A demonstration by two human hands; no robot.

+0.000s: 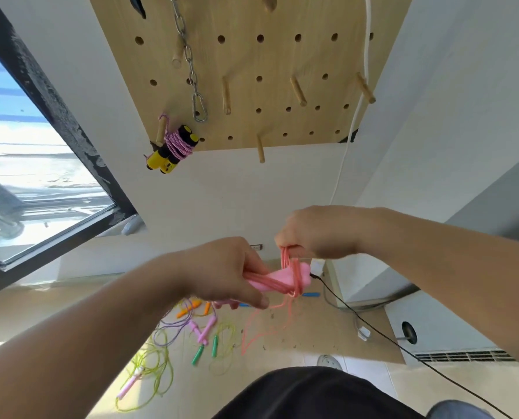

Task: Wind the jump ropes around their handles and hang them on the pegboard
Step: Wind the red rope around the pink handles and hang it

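At the fingertips [282, 241] of the right hand [317, 231], I am seeing a bunch of salmon-pink rope [286, 257] being pinched from above, the fingers curling down and pressing together on the strands. The rope is running from that pinch down to the pink handles [277, 278], where several turns are crossing the end nearer the right hand. The left hand [222, 272] is gripping the other end of those handles, its fingers [253, 263] curling over the top and the thumb lying beneath, so the pair is being held level between both hands, in the air below the pegboard [282, 95]. A loose tail of the same rope is hanging from the handles toward the floor. Up on the pegboard, a yellow-and-black jump rope [173, 148] wound in pink cord is hanging from a wooden peg [160, 133] at the lower left corner, with a metal chain [188, 60] ending in a carabiner [200, 108] just beside it. On the floor beyond my hands, more jump ropes are lying tangled: green handles [205, 349], orange handles [191, 308], pink handles on purple cord [204, 328], and yellow-green cord [152, 370]. A black cable [373, 325] is trailing across the floor to the right.
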